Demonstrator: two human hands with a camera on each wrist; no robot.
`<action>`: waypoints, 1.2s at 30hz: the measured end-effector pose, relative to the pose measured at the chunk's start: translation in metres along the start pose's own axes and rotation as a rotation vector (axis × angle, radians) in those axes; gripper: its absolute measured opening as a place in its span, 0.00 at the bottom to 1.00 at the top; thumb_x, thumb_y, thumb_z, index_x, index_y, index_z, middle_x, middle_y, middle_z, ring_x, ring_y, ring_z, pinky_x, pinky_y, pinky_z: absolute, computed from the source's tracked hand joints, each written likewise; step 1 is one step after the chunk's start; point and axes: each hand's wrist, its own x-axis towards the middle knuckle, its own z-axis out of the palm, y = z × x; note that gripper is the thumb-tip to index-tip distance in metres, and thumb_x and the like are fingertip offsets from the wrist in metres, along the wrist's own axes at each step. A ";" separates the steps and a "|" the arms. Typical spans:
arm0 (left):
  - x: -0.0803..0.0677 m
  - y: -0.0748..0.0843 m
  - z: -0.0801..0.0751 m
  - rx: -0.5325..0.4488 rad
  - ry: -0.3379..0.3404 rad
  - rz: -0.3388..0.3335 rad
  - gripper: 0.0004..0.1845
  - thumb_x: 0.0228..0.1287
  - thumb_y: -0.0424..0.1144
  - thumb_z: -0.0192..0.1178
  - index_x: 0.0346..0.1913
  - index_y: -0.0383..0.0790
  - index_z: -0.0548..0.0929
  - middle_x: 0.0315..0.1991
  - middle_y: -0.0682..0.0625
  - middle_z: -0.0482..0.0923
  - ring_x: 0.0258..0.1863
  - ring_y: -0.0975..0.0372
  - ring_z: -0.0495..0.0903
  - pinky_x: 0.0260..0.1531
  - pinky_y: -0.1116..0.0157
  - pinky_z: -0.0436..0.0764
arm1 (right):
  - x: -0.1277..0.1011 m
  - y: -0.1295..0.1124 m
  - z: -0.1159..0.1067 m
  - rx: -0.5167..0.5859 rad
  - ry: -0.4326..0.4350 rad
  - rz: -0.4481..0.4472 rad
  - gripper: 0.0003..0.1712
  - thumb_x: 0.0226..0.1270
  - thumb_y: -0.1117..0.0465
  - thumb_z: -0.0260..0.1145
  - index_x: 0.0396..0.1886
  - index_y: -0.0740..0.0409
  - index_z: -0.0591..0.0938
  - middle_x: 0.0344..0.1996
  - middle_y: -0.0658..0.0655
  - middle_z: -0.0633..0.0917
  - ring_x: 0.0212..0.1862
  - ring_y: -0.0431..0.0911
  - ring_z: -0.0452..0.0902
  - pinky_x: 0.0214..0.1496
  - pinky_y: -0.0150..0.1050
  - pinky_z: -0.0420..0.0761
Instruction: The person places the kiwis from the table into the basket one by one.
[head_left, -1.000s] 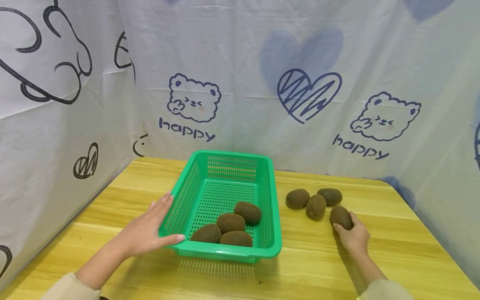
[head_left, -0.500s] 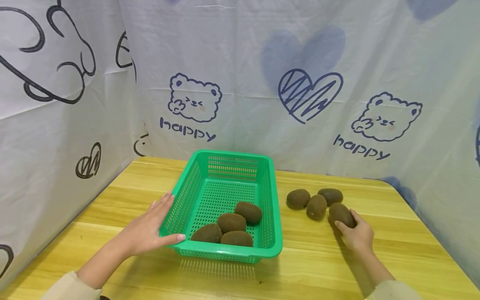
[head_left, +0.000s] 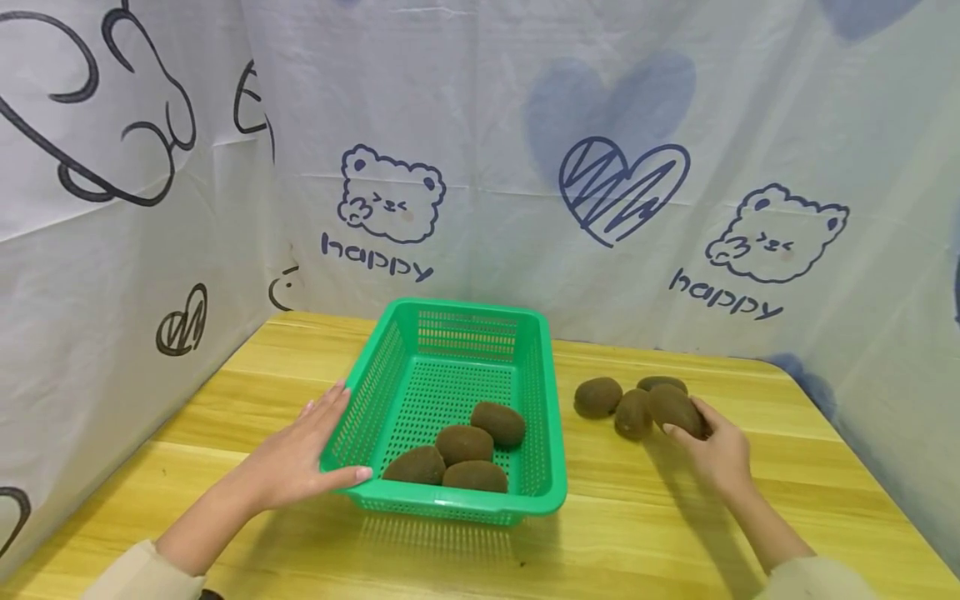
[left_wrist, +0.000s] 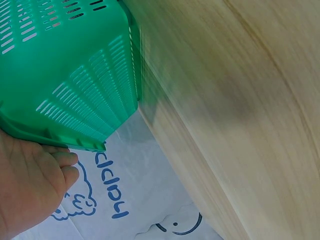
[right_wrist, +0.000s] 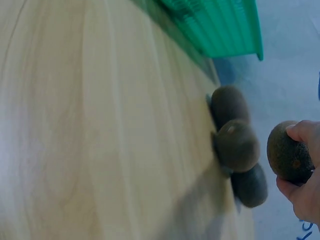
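The right hand [head_left: 718, 454] has its fingers curled round one kiwi [head_left: 674, 409], held just off the desk [head_left: 637, 525] right above the three loose kiwis [head_left: 597, 397] sitting in a bunch. The left hand [head_left: 300, 454] rests flat, fingers straight, against the near left corner of the green basket [head_left: 542, 492], which has four kiwis [head_left: 463, 444] inside at the near end.

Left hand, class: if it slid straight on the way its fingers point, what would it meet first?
Probably nothing: the left hand lies alongside the green basket, fingers pointing over bare table toward the cloth backdrop.
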 end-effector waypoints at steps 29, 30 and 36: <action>-0.001 0.000 -0.001 -0.011 -0.006 -0.004 0.53 0.56 0.65 0.55 0.72 0.31 0.47 0.74 0.36 0.42 0.71 0.42 0.47 0.68 0.44 0.53 | -0.016 -0.083 0.006 0.136 -0.120 -0.170 0.36 0.63 0.58 0.64 0.68 0.63 0.63 0.63 0.70 0.69 0.55 0.60 0.75 0.47 0.37 0.83; -0.001 0.000 -0.001 -0.011 -0.007 -0.005 0.53 0.56 0.65 0.55 0.72 0.31 0.47 0.74 0.36 0.42 0.71 0.42 0.47 0.68 0.44 0.53 | -0.016 -0.085 0.007 0.142 -0.123 -0.177 0.36 0.63 0.58 0.64 0.68 0.64 0.63 0.63 0.70 0.69 0.55 0.60 0.75 0.47 0.36 0.83; -0.001 0.001 -0.002 -0.014 -0.002 -0.004 0.53 0.56 0.65 0.55 0.72 0.31 0.48 0.74 0.36 0.42 0.71 0.42 0.48 0.68 0.44 0.53 | -0.016 -0.095 0.012 0.158 -0.142 -0.213 0.35 0.62 0.59 0.64 0.67 0.63 0.64 0.62 0.69 0.70 0.53 0.58 0.77 0.41 0.28 0.82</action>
